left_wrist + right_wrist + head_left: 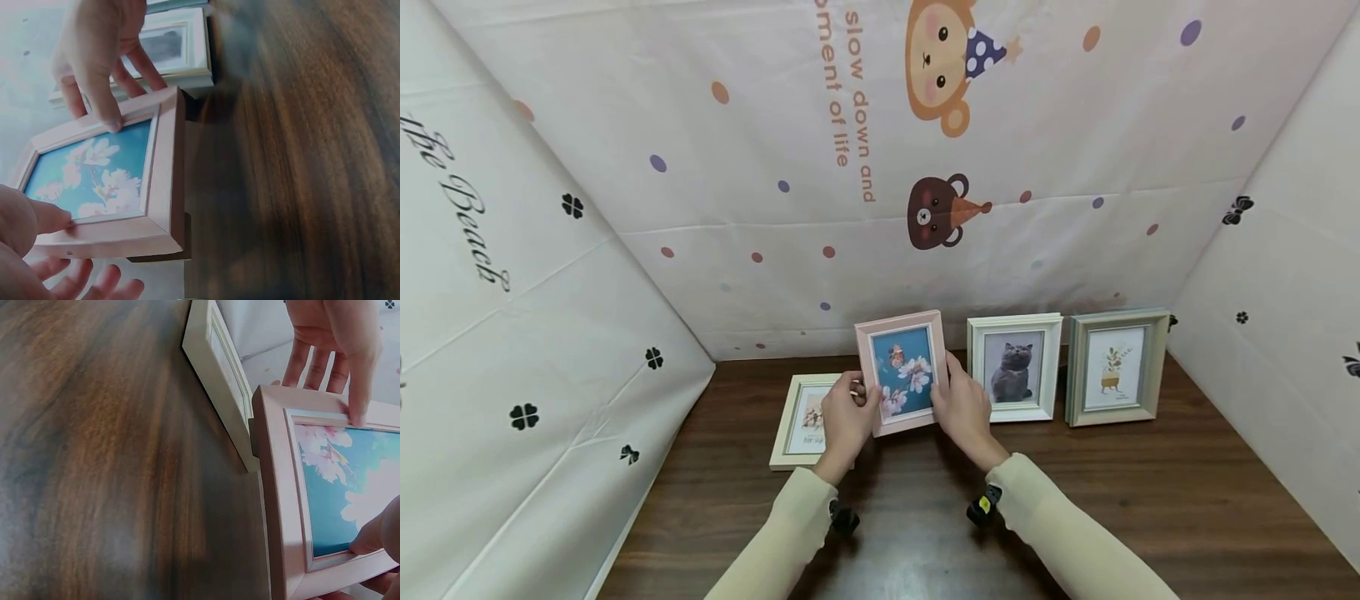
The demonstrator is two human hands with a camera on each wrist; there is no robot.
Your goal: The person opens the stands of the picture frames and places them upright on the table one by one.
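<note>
Your left hand (pixel 847 415) and right hand (pixel 964 408) are gripping the pink frame (pixel 904 373) at nine and three o'clock, probably for even support.

Back wall sheet (pixel 1037 150): you read "slow down and" in orange-brown lettering running sideways down it, and next to that "oment of life", cut off by the top edge of your head view.
Left wall sheet (pixel 542 342): you see "the Beach" in slanting black script, starting at the view's edge.
Cream frame (pixel 805 417) partly behind your left hand (pixel 847 417): its print carries a caption too small for you to read surely.
Plant-picture frame (pixel 1114 367): tiny lettering sits under the plant, illegible to you.
</note>
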